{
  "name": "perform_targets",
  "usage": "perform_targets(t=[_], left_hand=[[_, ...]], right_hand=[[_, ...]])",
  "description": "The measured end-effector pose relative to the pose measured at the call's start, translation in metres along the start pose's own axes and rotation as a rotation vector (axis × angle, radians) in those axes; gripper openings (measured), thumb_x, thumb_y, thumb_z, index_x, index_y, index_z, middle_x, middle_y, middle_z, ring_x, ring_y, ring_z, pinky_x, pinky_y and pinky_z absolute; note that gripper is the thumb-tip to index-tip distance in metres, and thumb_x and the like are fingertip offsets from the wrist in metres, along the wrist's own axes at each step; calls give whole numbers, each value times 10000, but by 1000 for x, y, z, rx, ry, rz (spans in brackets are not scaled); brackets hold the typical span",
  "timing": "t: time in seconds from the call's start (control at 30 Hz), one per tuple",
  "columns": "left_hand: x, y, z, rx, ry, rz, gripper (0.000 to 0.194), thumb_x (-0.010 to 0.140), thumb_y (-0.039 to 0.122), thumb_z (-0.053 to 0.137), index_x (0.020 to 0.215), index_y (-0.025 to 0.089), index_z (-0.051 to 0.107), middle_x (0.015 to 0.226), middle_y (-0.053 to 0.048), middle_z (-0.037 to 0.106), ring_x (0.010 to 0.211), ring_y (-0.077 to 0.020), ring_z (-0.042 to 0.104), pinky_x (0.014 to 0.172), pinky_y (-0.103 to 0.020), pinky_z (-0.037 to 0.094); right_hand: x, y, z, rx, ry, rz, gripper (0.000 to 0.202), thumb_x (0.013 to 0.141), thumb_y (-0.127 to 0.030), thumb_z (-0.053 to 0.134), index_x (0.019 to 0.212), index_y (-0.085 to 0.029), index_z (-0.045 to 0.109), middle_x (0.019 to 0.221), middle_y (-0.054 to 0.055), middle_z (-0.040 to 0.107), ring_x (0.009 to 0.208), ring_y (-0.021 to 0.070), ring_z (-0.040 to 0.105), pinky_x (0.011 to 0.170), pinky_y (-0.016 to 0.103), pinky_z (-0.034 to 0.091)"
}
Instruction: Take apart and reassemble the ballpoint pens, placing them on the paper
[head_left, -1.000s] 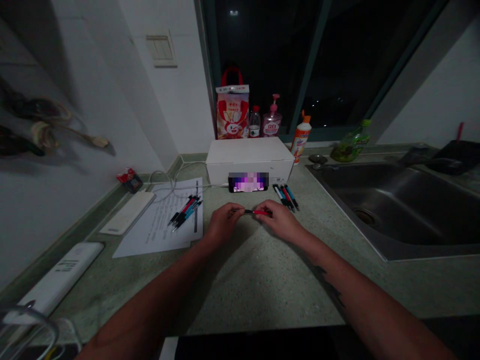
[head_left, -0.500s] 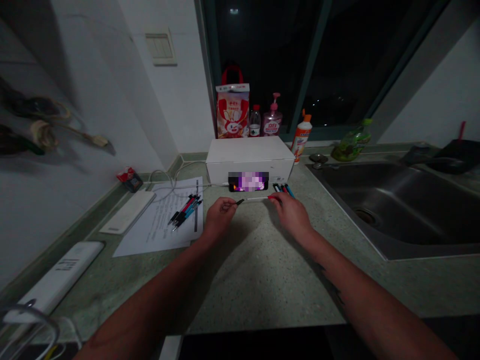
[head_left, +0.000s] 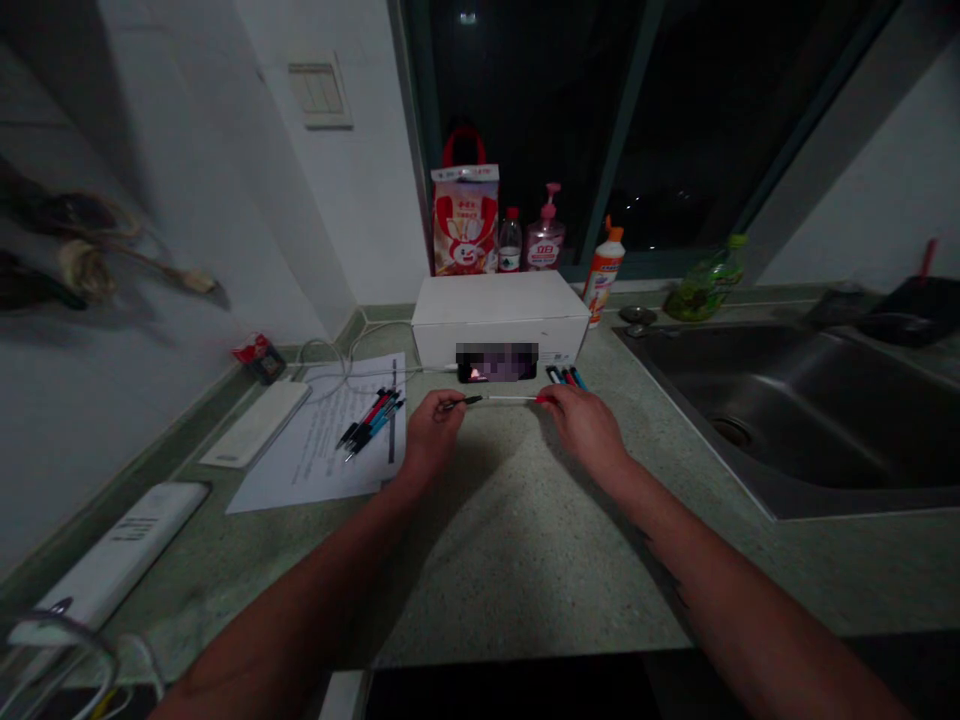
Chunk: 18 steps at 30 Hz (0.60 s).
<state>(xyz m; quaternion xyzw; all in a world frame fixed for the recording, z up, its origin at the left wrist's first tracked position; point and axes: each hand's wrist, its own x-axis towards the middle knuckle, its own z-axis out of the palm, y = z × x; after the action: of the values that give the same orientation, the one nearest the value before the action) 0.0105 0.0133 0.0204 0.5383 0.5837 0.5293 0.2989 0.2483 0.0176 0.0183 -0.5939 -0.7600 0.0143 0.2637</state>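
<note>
My left hand (head_left: 433, 425) pinches a small black pen part (head_left: 471, 400) that points right. From my right hand (head_left: 585, 420), closed on a red pen barrel (head_left: 546, 399), a thin white pen refill (head_left: 514, 398) sticks out to the left. The refill's left end is close to the tip of the black part; whether they touch is too small to tell. Both hands are above the counter, in front of a phone (head_left: 480, 372) leaning on a white box (head_left: 495, 300). Beside my right fingers lie several pens (head_left: 568, 377).
On the left, several assembled pens (head_left: 371, 425) lie on a printed sheet (head_left: 300, 460). A white power bank-like slab (head_left: 255, 425) and a white power strip (head_left: 127, 550) lie farther left. A steel sink (head_left: 825, 410) is on the right. Bottles (head_left: 604, 275) stand behind.
My left hand has drawn slightly left and turned, showing more of the black pen part, now level with the refill. The right hand has barely moved. The phone screen is darker.
</note>
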Motion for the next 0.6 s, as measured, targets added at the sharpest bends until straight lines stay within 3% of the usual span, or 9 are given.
perform_targets(t=[0.17, 0.27, 0.37, 0.47, 0.6], left_hand=[[2, -1, -2, -75, -7, -5, 123, 747, 249, 689, 852, 186, 697, 777, -18, 705, 720, -163, 621, 692, -276, 493], [3, -6, -1, -237, -50, -57, 177, 713, 278, 741, 853, 182, 689, 765, -17, 697, 719, -158, 613, 703, -280, 484], [4, -10, 0, -505, -100, -223, 257, 698, 292, 780, 890, 159, 672, 807, -35, 713, 684, -132, 601, 681, -264, 479], [4, -8, 0, -738, -168, -412, 243, 705, 207, 784, 903, 139, 662, 877, -56, 717, 670, -100, 597, 653, -230, 480], [2, -1, 0, -890, -253, -532, 193, 739, 118, 748, 909, 141, 662, 899, -46, 701, 662, -80, 594, 643, -205, 488]], right_hand=[[1, -1, -5, -94, 38, -18, 186, 990, -236, 553, 1028, -193, 730, 1042, 112, 756, 998, 290, 674, 901, 406, 468], [1, -2, -6, -66, 65, -11, 194, 989, -237, 546, 1030, -186, 728, 1043, 119, 753, 1007, 298, 670, 890, 406, 474], [0, -1, -4, 34, 107, 21, 218, 990, -228, 520, 1082, -186, 714, 1059, 112, 756, 985, 286, 679, 849, 387, 489], [0, -1, -1, 111, 146, 49, 253, 993, -240, 502, 1143, -187, 700, 1109, 111, 754, 980, 284, 689, 827, 381, 503], [-1, -1, 2, 189, 166, 43, 263, 987, -267, 507, 1141, -191, 707, 1117, 108, 758, 996, 289, 696, 843, 394, 516]])
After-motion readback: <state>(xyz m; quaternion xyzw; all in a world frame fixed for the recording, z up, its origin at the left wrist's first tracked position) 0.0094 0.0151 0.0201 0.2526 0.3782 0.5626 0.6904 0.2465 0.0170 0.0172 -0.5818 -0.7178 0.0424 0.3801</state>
